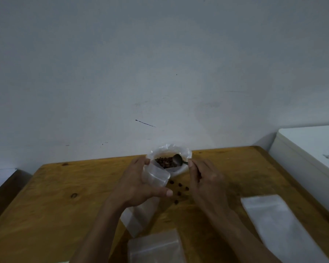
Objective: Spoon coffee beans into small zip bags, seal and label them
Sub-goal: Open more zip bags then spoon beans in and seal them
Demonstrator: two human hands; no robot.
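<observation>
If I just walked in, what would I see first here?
Two hands meet over a big bag of coffee beans at the far edge of the wooden table. The right hand dips a spoon into it, and the left hand holds a small zip bag. A few spilled beans lie between the hands, with more empty bags nearer.

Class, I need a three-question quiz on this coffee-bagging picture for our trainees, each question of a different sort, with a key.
1. True or false: loose beans lie on the table.
2. Which hand holds the spoon: A left, B right?
3. Fill in: the left hand holds a small zip ____.

Key: 1 true; 2 B; 3 bag.
</observation>
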